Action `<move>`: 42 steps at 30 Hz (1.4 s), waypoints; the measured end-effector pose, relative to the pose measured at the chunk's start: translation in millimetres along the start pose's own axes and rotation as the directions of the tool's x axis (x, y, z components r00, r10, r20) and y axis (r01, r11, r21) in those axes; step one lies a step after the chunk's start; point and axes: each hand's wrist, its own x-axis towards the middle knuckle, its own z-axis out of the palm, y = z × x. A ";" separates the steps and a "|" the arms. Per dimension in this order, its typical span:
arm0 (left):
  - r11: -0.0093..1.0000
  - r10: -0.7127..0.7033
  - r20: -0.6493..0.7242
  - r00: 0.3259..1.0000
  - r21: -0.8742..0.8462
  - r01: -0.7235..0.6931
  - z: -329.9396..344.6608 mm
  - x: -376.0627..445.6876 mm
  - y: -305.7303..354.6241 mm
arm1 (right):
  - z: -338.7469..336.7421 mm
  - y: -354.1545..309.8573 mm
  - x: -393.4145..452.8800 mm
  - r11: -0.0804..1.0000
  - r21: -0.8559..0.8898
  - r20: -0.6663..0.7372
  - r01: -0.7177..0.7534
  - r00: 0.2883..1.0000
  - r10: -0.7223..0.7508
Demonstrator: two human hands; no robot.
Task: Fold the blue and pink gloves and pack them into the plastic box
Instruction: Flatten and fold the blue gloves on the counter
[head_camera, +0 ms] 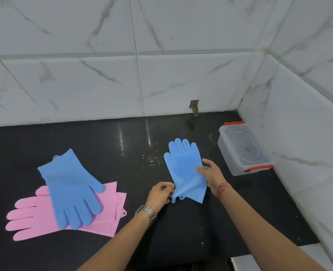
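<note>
Lying flat on the black desk (pixel 122 149), one blue glove (pixel 183 165) pointed its fingers toward the tiled wall (pixel 103 85), its cuff nearest the person. Both hands were on it. The left hand (pixel 161 193) was clenched on the cuff's left corner, pinching the edge beside the small hanging tab. The right hand (pixel 210 173) gripped the glove's right edge about midway along, thumb on top of the blue surface and the other fingers at or under the edge. A metal watch (pixel 145 211) sat on the left wrist and a red thread band (pixel 223 187) on the right.

Well to the left of the hands, the second blue glove (pixel 71 190) lay on top of the pink gloves (pixel 34 216), its fingers pointing toward the person. The two pink gloves were stacked unevenly, fingers pointing left and cuffs to the right. None of them touched either hand.

The plastic box (pixel 243 148) stood to the right of the held glove, close beside the right-hand wall, clear-sided with red latches at its far and near ends. Whether a clear lid covered it could not be told. Small pale specks dotted the desk between the glove and the back wall.
</note>
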 end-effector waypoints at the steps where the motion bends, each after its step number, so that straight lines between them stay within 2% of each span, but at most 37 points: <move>1: 0.999 0.021 -0.003 1.000 0.027 -0.021 -0.7 -0.7 -2.8 | -1.3 4.0 -1.9 0.999 -0.033 0.009 -0.015 1.000 0.016; 6: 0.993 0.091 -0.011 0.996 0.070 -0.090 0.2 -2.0 -9.7 | -9.4 21.9 -12.9 0.991 -0.119 0.077 -0.063 0.994 0.073; 10: 0.991 0.017 0.087 0.996 -0.133 -0.005 5.9 -3.8 -8.2 | -13.1 16.5 -10.4 0.980 -0.198 0.068 -0.016 0.997 0.030; 12: 0.985 0.023 0.101 0.995 -0.172 -0.005 9.6 -4.8 -7.5 | -15.5 13.0 -7.9 0.966 -0.258 0.044 0.032 0.999 -0.021; 23: 0.979 0.135 0.093 0.986 0.139 -0.147 11.6 -3.7 -10.1 | -15.5 24.9 -15.0 0.800 -0.584 0.032 0.137 0.989 -0.146; 26: 0.923 0.225 0.080 0.971 0.301 -0.239 7.4 -3.0 -13.2 | -10.2 26.0 -19.0 0.715 -0.674 0.060 0.185 0.979 -0.196; 30: 0.814 0.335 0.085 0.938 0.476 -0.333 -8.7 -5.5 -18.6 | -3.6 30.6 -25.1 0.540 -0.805 0.085 0.245 0.949 -0.303; 32: 0.760 0.373 0.077 0.925 0.547 -0.352 -23.9 -7.3 -21.2 | 1.1 32.1 -28.0 0.518 -0.806 0.113 0.285 0.935 -0.337; 37: 0.667 0.479 -0.051 0.876 0.670 -0.326 -82.0 -12.7 -22.9 | 23.0 32.6 -30.7 0.493 -0.790 0.219 0.365 0.918 -0.330; 40: 0.641 0.535 -0.181 0.825 0.723 -0.257 -124.8 -17.9 -20.6 | 42.1 29.7 -30.6 0.431 -0.803 0.283 0.412 0.899 -0.333; 42: 0.638 0.531 -0.279 0.800 0.753 -0.161 -152.5 -22.4 -21.4 | 54.7 28.0 -32.1 0.414 -0.795 0.319 0.443 0.886 -0.336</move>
